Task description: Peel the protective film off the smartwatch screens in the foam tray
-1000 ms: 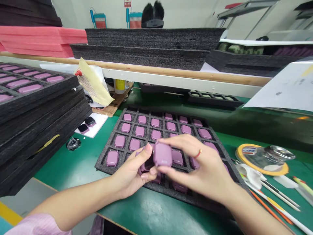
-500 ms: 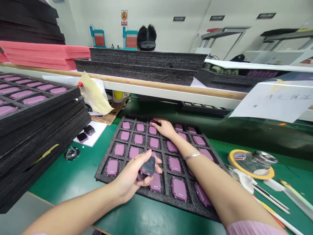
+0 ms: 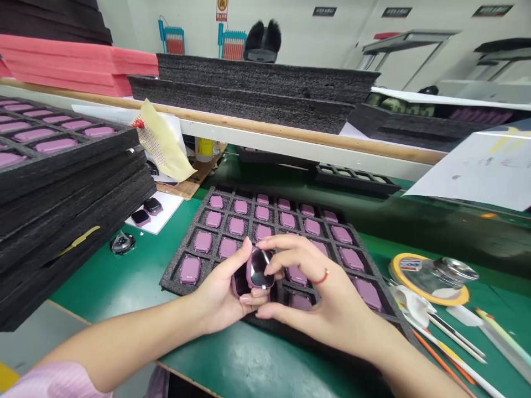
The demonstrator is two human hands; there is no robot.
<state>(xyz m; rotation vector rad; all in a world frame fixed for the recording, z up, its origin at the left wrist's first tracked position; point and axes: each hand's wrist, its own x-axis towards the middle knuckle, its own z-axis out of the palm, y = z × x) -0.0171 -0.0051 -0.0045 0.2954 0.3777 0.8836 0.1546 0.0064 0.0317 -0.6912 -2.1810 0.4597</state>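
Observation:
In my left hand (image 3: pixel 222 290) are two purple smartwatch bodies without straps. One smartwatch (image 3: pixel 262 270) shows its glossy black screen; a second smartwatch (image 3: pixel 239 282) sits behind it, partly hidden by the fingers. My right hand (image 3: pixel 327 293) curls over the front one, fingertips on its upper edge and screen, thumb low near my left fingers. Under both hands lies a black foam tray (image 3: pixel 176 271) with rows of purple watch bodies, backs up, in square pockets. Some pockets are hidden by my hands.
A tall stack of foam trays (image 3: pixel 74 215) stands at the left. Two watches (image 3: pixel 147 211) lie on white paper beside it. On the right are a glass jar with a metal lid (image 3: pixel 450 279), sticks and pens (image 3: pixel 448 354). A shelf (image 3: pixel 290 141) crosses behind.
My right hand has come back from the tray's far rows to the watch in my left hand. The front watch is turned differently, and the view has shifted.

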